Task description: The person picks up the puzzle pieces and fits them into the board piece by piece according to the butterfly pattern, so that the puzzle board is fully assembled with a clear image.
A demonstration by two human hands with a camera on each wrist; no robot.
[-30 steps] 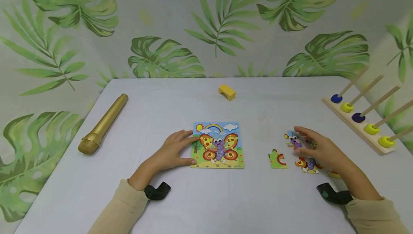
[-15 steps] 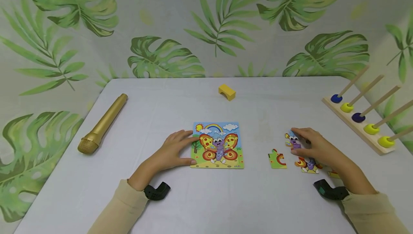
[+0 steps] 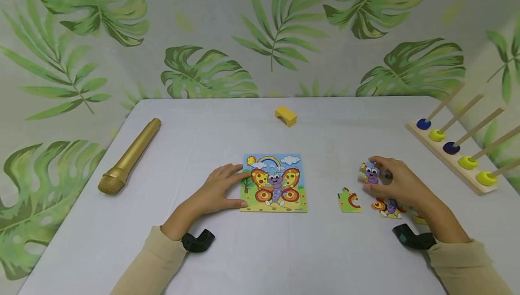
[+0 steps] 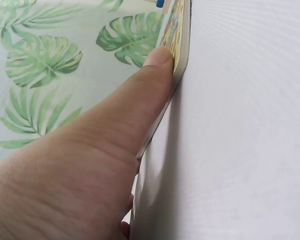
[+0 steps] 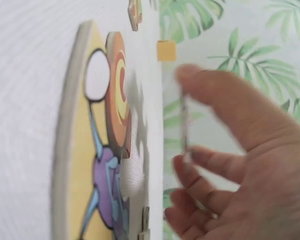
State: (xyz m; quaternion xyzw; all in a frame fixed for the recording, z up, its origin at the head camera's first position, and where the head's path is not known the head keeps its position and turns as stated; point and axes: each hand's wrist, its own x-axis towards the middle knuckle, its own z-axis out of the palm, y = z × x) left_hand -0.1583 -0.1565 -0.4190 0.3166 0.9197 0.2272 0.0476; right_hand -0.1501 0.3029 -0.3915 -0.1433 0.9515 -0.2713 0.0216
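My left hand (image 3: pixel 221 192) rests at the left edge of a square butterfly puzzle picture board (image 3: pixel 275 161), fingers spread. In the left wrist view its thumb (image 4: pixel 157 62) lies on the board's rim. My right hand (image 3: pixel 400 186) pinches a jigsaw piece (image 3: pixel 371 174) showing the butterfly's purple face, between thumb and fingers. The right wrist view shows that piece (image 5: pixel 185 125) edge-on, off the table. Below the right hand lie a piece with the butterfly's legs (image 3: pixel 391 208) and a partly hidden piece (image 3: pixel 420 219). A green piece (image 3: pixel 346 203) lies to their left.
A golden microphone (image 3: pixel 132 155) lies at the left of the white table. A yellow arch block (image 3: pixel 286 115) sits toward the back. A wooden peg stand (image 3: pixel 444 155) with blue and yellow beads stands at the right edge.
My right hand has closed its fingers on the face piece, lifted it from the table and tilted it. The left hand and the board have stayed in place.
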